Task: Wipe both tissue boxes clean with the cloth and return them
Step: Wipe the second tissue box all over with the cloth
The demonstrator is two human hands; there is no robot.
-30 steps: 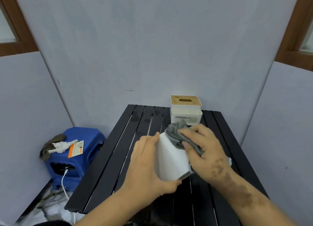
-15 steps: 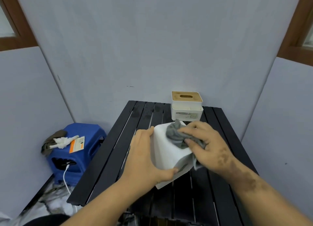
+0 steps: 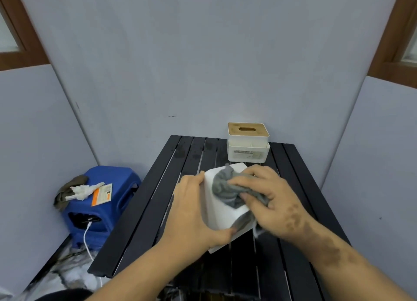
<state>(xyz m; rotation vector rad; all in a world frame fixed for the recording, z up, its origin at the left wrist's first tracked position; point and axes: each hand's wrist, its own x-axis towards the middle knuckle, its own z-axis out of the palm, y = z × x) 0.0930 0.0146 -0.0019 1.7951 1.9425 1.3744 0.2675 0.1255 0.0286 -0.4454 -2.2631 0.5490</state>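
A plain white tissue box (image 3: pixel 222 218) is tilted up over the middle of the black slatted table (image 3: pixel 144 206). My left hand (image 3: pixel 191 212) grips its left side, thumb curled under the near edge. My right hand (image 3: pixel 270 201) holds a crumpled grey cloth (image 3: pixel 225 191) and presses it on the box's upper face. A second tissue box (image 3: pixel 247 143), white with a wooden slotted lid, stands at the table's far edge near the wall.
A blue plastic stool (image 3: pixel 101 206) stands on the floor left of the table, with a rag, crumpled tissue and an orange-and-white packet on top. A white cable (image 3: pixel 86 239) hangs from it. Grey walls close in on three sides.
The white box has turned in my left hand, showing more of its upper face. My right hand has slid the cloth across that face. The view has shifted slightly.
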